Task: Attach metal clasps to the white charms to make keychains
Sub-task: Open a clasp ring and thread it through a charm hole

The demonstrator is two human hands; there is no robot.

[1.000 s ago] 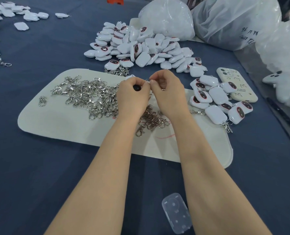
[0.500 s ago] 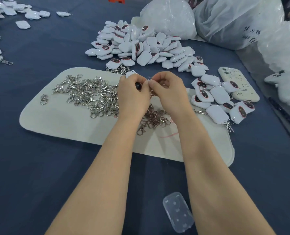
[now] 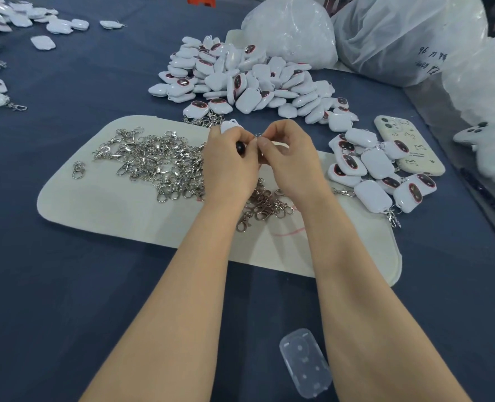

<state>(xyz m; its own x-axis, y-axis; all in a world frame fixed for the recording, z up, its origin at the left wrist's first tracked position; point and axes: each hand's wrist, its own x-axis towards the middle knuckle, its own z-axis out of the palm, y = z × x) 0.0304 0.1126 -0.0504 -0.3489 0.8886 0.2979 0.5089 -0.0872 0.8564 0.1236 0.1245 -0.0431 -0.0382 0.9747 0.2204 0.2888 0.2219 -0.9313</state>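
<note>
Still gripping a white charm (image 3: 230,126) in left hand (image 3: 229,166), pinching a metal clasp (image 3: 258,136) in right hand (image 3: 289,163), barely moved; attachment likely unfinished.

The left grip (image 3: 229,166) curls round a white charm (image 3: 229,126) and the right grip (image 3: 287,161) pinches a small metal ring (image 3: 258,136) just beside it, both above the cream mat (image 3: 110,210). Loose metal clasps (image 3: 159,163) lie heaped on the mat; a pile of charms (image 3: 240,79) sits beyond on the blue counter (image 3: 66,285).
</note>
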